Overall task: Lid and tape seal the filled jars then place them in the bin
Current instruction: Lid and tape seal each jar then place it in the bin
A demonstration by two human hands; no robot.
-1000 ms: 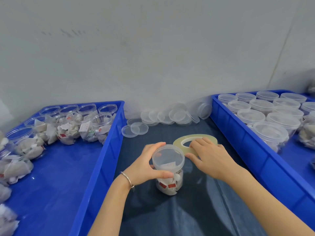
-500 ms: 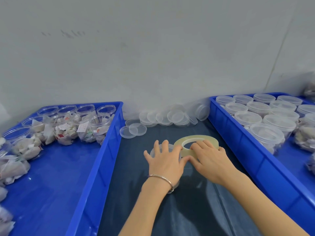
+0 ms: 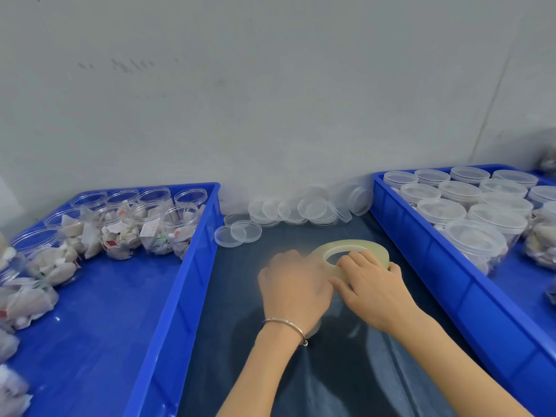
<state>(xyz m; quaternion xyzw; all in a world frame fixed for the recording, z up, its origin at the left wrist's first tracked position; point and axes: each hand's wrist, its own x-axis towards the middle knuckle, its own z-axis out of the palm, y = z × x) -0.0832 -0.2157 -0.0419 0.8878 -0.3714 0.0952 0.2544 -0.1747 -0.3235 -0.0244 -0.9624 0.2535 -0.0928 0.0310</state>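
Note:
My left hand lies over the top of a clear filled jar on the dark mat, fingers curled down around its lid. The jar is almost wholly hidden beneath that hand; only a sliver of its lower side shows. My right hand holds a pale yellowish tape roll right beside the jar, fingers over the ring's near edge. The two hands touch each other.
A blue bin on the left holds open filled jars. A second blue bin on the right holds several lidded jars. Loose clear lids lie along the wall behind the dark mat.
My left hand moved from gripping the jar's side to lying over its lid, with fingers now curled down. My right hand stayed on the tape roll beside the jar.

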